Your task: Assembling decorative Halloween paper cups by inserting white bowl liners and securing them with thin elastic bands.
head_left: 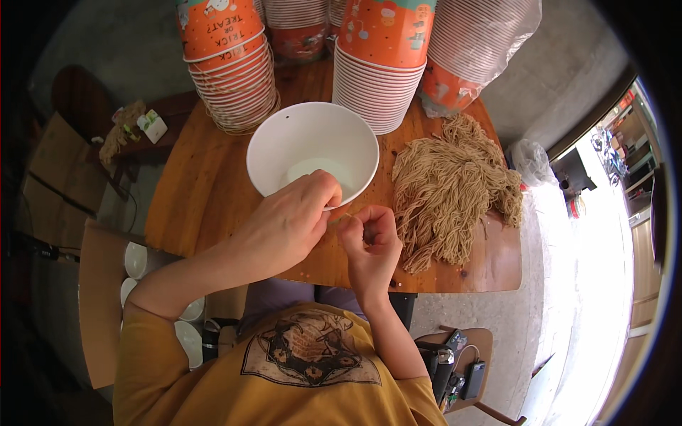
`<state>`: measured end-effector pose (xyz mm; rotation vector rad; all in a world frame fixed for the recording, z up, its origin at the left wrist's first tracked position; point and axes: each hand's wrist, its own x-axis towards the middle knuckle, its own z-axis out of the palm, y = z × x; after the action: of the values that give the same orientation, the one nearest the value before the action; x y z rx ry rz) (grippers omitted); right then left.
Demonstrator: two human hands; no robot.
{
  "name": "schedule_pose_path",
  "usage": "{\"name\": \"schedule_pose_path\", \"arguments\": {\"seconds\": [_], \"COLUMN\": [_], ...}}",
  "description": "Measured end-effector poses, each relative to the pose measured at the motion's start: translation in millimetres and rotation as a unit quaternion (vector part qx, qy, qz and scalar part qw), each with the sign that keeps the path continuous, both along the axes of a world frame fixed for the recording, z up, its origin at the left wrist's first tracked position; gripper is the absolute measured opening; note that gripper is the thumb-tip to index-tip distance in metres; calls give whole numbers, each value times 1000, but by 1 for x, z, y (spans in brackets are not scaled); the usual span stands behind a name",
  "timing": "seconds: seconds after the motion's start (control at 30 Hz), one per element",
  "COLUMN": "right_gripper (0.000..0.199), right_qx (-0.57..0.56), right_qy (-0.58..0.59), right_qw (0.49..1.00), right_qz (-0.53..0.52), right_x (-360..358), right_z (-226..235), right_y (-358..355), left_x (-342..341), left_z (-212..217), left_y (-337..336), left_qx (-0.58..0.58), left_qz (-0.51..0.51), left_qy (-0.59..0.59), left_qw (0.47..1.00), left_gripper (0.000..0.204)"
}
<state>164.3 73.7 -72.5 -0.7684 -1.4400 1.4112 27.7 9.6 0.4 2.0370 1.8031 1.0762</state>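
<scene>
A white paper bucket stands in front of me, its mouth tilted up toward me. A small dark hole shows in its far wall, near the rim. My left hand reaches over the near rim, its fingers closed on the bucket's edge and partly hidden inside. Just to the right, my right hand pinches the end of a thin tan cord, close to the bucket's near wall. Most of that cord is hidden by the fingers. To the right lies a loose heap of tan cords.
Behind the bucket stand stacks of nested orange buckets, one wrapped in clear plastic. The left stack has cords hanging around it. The wooden table has a curved edge. A cardboard box with white buckets is at my left; a chair at right.
</scene>
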Motion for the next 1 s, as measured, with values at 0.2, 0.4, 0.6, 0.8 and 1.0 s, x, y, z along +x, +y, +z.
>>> {"name": "schedule_pose_path", "arguments": {"seconds": [0.2, 0.4, 0.6, 0.8, 1.0], "right_gripper": [16, 16, 16, 16, 16], "right_qx": [44, 74, 88, 106, 126], "right_qy": [-20, -29, -39, -71, -98], "right_qw": [999, 996, 995, 991, 986], "right_qz": [-24, -28, -29, -36, -40], "right_x": [-6, -12, -14, -13, -12], "right_z": [-3, -8, -8, 1, 2], "right_y": [6, 11, 12, 10, 12], "left_x": [1, 0, 0, -6, -30], "left_z": [0, 1, 0, 6, 16], "left_y": [1, 2, 3, 5, 32], "left_qx": [-6, -18, -15, -44, -221], "left_qz": [15, 23, 19, 12, -62], "left_qy": [2, -6, -14, -37, -130], "left_qw": [1000, 1000, 1000, 998, 965], "left_gripper": [28, 29, 29, 29, 18]}}
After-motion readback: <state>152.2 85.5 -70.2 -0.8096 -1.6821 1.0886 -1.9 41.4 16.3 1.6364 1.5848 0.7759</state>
